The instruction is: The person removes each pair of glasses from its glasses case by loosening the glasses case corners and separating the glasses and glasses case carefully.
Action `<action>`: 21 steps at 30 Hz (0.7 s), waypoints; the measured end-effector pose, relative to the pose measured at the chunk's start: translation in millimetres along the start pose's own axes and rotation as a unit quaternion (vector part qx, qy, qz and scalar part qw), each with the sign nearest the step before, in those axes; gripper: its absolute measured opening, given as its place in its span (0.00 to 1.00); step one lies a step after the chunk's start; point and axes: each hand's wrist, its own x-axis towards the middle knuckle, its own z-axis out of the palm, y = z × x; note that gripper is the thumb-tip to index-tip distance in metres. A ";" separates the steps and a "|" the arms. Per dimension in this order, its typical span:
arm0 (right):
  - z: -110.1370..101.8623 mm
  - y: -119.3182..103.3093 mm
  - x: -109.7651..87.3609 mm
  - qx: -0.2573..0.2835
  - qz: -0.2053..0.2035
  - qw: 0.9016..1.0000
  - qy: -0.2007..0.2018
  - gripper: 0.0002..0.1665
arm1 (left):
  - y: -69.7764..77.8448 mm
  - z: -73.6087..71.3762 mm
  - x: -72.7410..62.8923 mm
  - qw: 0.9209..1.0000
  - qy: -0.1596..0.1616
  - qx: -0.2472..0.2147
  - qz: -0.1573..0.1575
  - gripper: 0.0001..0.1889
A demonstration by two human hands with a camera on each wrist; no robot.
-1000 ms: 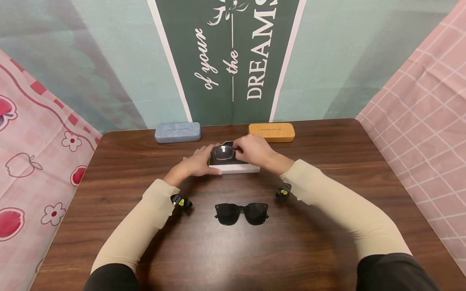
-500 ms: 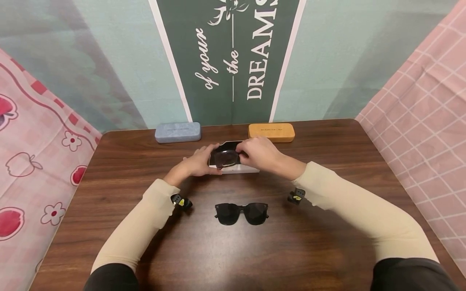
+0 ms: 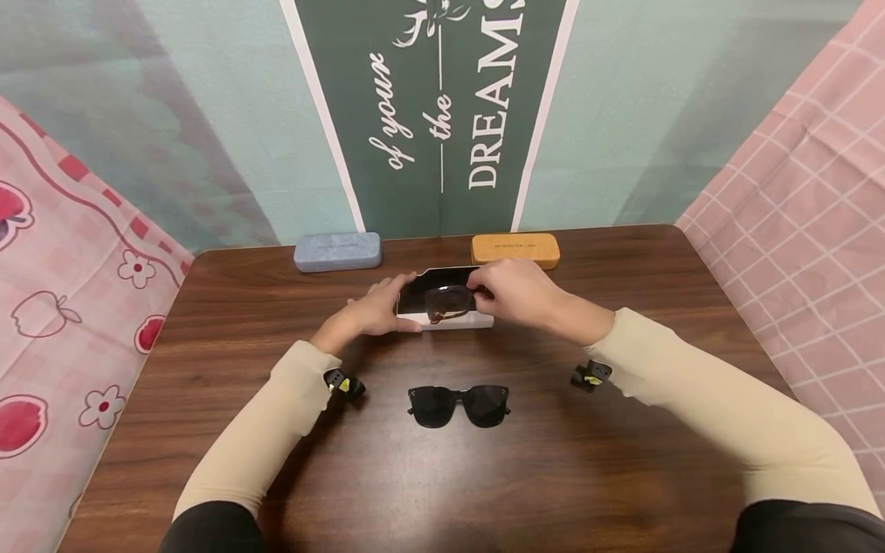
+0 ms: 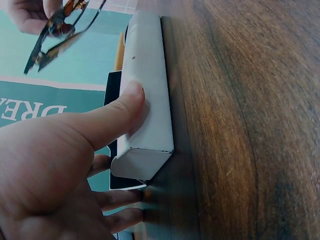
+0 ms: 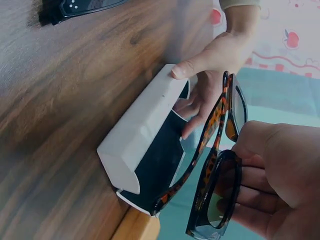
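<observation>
My left hand point(image 3: 376, 307) grips the left end of a white glasses case point(image 3: 459, 319), thumb on its front and fingers behind. The case stands open on the table, its black lining point(image 5: 155, 160) showing in the right wrist view. My right hand point(image 3: 522, 292) pinches tortoiseshell-patterned glasses point(image 5: 212, 122) by the frame, temples partly folded. In the left wrist view, these glasses point(image 4: 55, 40) hang apart from the case. Black sunglasses point(image 3: 434, 407) lie in front of the case on the table, nearer to the person.
At the table's back edge sit a blue glasses case point(image 3: 337, 252) on the left and a yellow glasses case point(image 3: 532, 250) on the right, partly behind my right hand. Printed cloths hang behind and on both sides of the wooden table point(image 3: 588, 476).
My right hand has moved to the right, drawing the glasses up from inside the white case. The left hand keeps its hold on the case.
</observation>
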 end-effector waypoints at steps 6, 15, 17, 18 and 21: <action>-17.0 5.3 -12.2 0.024 0.004 1.000 -0.013 0.07 | 0.4 -1.1 -0.6 1.000 0.002 -0.003 -0.001 0.54; -32.8 23.2 -40.6 0.048 0.028 0.998 -0.042 0.09 | -0.7 0.0 0.4 1.000 -0.005 -0.003 -0.003 0.55; -34.6 26.0 -49.8 0.048 0.030 0.997 -0.050 0.08 | -0.5 -0.3 0.6 1.000 -0.006 -0.003 -0.004 0.55; -35.1 27.2 -54.4 0.050 0.032 0.997 -0.054 0.07 | -0.4 -0.4 0.5 1.000 -0.006 -0.004 -0.003 0.55; -36.4 29.8 -66.9 0.049 0.030 0.996 -0.068 0.09 | -0.3 -0.7 0.2 1.000 -0.006 -0.003 -0.002 0.55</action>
